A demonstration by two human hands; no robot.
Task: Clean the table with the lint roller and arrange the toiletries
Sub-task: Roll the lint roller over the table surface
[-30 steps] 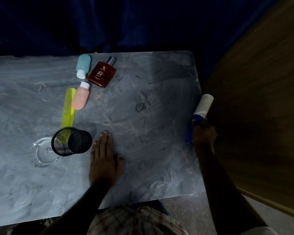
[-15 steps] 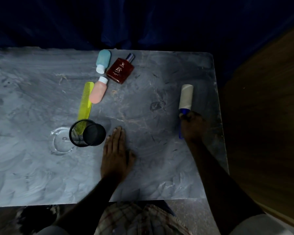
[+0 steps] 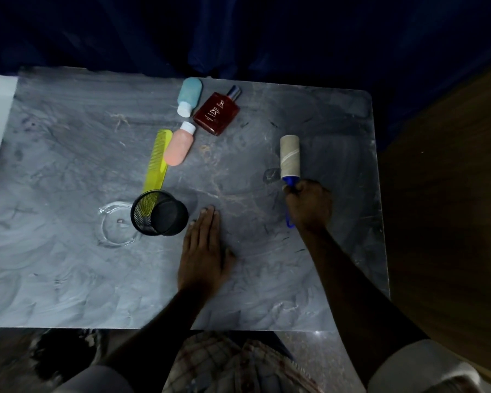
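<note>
My right hand grips the blue handle of the lint roller, whose pale roll lies on the grey marbled table right of centre. My left hand rests flat on the table, fingers together, holding nothing. At the back lie a teal bottle, a red perfume bottle, a pink bottle and a yellow-green comb. A black mesh cup stands just left of my left hand's fingertips, beside a clear glass dish.
Bits of lint and hair lie on the table behind the comb, and dark specks are scattered near the roller. A dark blue curtain hangs behind the table. A brown wooden surface borders the table's right edge.
My right hand has brought the lint roller from beyond the table's right edge onto the tabletop, moving left. My left hand has stayed flat in place.
</note>
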